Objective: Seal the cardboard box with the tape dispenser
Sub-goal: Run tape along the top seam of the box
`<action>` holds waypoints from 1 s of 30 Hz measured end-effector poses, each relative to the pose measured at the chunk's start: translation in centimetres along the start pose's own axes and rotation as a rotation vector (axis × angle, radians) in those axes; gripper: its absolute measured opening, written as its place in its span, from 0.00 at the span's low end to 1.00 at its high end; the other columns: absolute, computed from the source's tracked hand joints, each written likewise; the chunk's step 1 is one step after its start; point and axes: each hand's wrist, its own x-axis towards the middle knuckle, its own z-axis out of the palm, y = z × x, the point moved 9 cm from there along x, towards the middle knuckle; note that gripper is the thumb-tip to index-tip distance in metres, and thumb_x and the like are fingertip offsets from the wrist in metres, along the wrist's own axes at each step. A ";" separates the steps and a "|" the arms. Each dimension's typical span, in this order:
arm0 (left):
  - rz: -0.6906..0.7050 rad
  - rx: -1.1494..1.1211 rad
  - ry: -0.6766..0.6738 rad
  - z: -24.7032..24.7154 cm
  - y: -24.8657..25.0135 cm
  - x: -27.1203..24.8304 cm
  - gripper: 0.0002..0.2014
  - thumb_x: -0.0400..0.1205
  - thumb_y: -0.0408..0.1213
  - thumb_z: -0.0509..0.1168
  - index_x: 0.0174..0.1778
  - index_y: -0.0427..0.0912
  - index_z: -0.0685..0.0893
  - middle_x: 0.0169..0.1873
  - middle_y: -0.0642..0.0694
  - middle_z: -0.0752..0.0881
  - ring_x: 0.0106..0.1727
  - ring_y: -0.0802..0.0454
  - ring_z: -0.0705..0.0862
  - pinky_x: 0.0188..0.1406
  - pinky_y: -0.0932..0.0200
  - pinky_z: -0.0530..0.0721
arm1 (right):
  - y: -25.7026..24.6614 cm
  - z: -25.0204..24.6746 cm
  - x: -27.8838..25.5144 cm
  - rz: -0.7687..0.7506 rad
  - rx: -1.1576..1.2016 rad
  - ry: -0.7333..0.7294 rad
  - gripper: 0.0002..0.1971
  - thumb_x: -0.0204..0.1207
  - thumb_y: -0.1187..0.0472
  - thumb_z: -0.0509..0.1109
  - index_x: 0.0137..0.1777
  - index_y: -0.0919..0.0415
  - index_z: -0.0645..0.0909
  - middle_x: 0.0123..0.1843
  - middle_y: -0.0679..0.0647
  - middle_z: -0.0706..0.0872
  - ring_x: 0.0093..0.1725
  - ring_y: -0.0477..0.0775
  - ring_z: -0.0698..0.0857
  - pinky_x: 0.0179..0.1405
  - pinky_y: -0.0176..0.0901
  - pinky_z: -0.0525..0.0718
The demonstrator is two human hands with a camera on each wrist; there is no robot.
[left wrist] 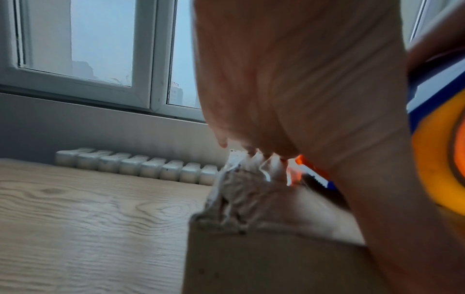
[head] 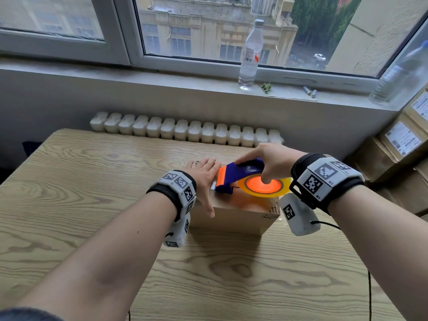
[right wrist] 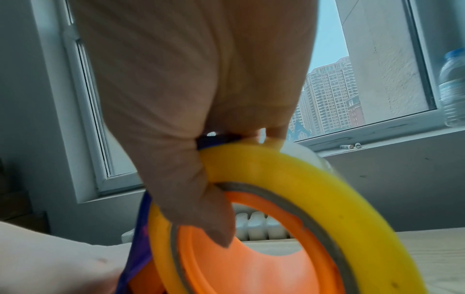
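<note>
A small brown cardboard box (head: 234,216) stands in the middle of the wooden table (head: 81,181). My left hand (head: 205,179) lies flat on the left part of the box top, fingers straight. My right hand (head: 269,162) grips the blue and orange tape dispenser (head: 238,174) on the box top, thumb in the orange hub of the yellow tape roll (head: 264,185). The right wrist view shows that thumb hooked into the tape roll (right wrist: 314,199). In the left wrist view the left hand (left wrist: 289,89) presses on torn old tape at the edge of the box (left wrist: 251,258), with the dispenser (left wrist: 440,159) beside it.
A white radiator (head: 185,130) runs behind the table under a window sill (head: 162,77). On the sill stand a clear bottle (head: 251,54), two small batteries (head: 309,91) and another bottle (head: 403,72) at the right. Stacked cardboard parcels (head: 398,149) fill the right side.
</note>
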 end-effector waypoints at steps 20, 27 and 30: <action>-0.048 0.015 0.055 0.7 0.2 1.2 0.72 0.57 0.52 0.80 0.82 0.45 0.31 0.84 0.42 0.37 0.85 0.46 0.37 0.85 0.48 0.45 | 1.4 0.9 -0.9 -0.075 0.111 0.107 0.41 0.63 0.73 0.70 0.72 0.35 0.73 0.49 0.49 0.68 0.49 0.50 0.74 0.40 0.39 0.79; -0.059 0.014 0.061 0.4 0.3 1.2 0.69 0.58 0.50 0.80 0.83 0.42 0.36 0.83 0.42 0.41 0.85 0.45 0.40 0.85 0.50 0.49 | 2.1 -0.7 -2.1 -0.133 0.159 0.113 0.39 0.61 0.74 0.71 0.70 0.39 0.76 0.49 0.43 0.79 0.53 0.53 0.79 0.43 0.41 0.80; -0.061 0.004 0.076 0.2 0.4 1.2 0.67 0.58 0.49 0.80 0.84 0.42 0.40 0.83 0.44 0.43 0.85 0.46 0.42 0.85 0.51 0.51 | 2.8 -1.2 -2.8 -0.148 0.186 0.104 0.41 0.61 0.74 0.71 0.71 0.37 0.74 0.59 0.46 0.80 0.54 0.51 0.79 0.52 0.43 0.81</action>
